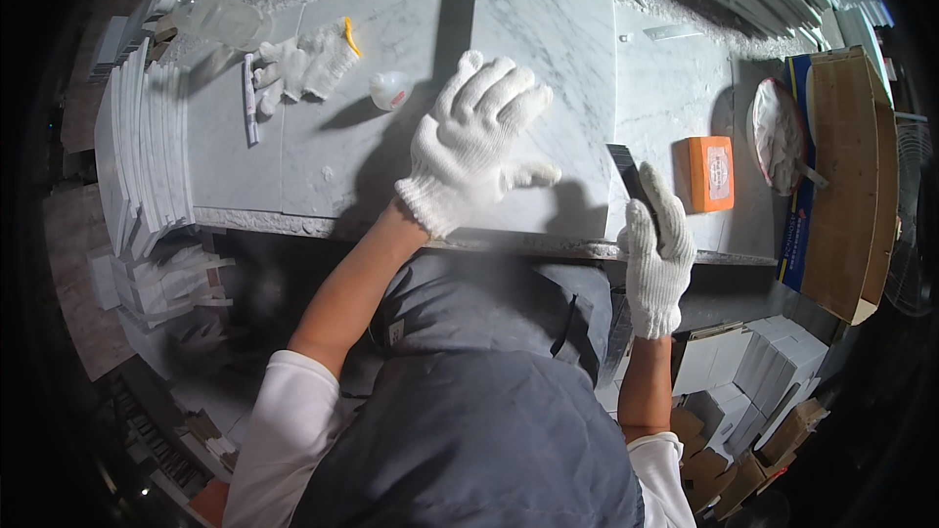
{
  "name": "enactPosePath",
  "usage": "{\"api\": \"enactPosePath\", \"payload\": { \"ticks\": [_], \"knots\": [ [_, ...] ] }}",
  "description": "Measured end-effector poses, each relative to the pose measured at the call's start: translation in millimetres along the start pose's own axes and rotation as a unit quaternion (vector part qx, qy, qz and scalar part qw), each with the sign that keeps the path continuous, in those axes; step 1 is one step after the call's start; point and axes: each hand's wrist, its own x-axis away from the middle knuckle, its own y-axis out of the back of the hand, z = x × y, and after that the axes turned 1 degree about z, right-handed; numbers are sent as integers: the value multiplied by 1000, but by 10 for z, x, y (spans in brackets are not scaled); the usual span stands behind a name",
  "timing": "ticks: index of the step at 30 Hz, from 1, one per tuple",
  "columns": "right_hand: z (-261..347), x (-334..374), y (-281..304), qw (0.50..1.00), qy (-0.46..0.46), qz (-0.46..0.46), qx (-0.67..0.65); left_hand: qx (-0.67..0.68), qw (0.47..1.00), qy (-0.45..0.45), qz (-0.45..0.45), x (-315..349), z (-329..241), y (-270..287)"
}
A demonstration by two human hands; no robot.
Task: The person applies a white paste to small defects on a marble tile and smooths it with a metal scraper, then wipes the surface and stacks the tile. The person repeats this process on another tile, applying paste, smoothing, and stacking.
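My left hand (474,142), in a white knitted glove, is above or resting on the near left part of a grey-veined white marble slab (553,34). Its fingers are stretched out and the thumb stands apart; whether the palm presses on the stone I cannot tell. My right hand (660,249), gloved alike, is at the bench's front edge, just off the slab's right side. Closed between its thumb and fingers is a dark, flat strip (622,166) with one end sticking out toward the slab; its other end is hidden. An orange block (711,173) with a pale printed face lies right of this hand.
Left on the marble-topped bench (235,166) are a spare glove (308,64), a white marker pen (251,98), a small round squeeze bottle (389,91) and a clear bottle (220,20). Stone slabs (152,147) stand stacked at left. At right are a bag of white material (776,132) and a cardboard box (849,176).
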Motion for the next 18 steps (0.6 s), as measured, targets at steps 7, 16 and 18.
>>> {"api": "enactPosePath", "payload": {
  "ticks": [7, 16, 18],
  "knots": [
    [42, -38, 128, 971, -91, -61, -211, 25, 999, 20, 17, 180, -182, 7],
    [142, -67, 203, 952, -92, 6, -294, 256, 954, 117, 101, 182, -334, -91],
    [81, -76, 252, 933, -87, 21, -350, 105, 985, 39, 133, 309, -465, -34]
  ]
}}
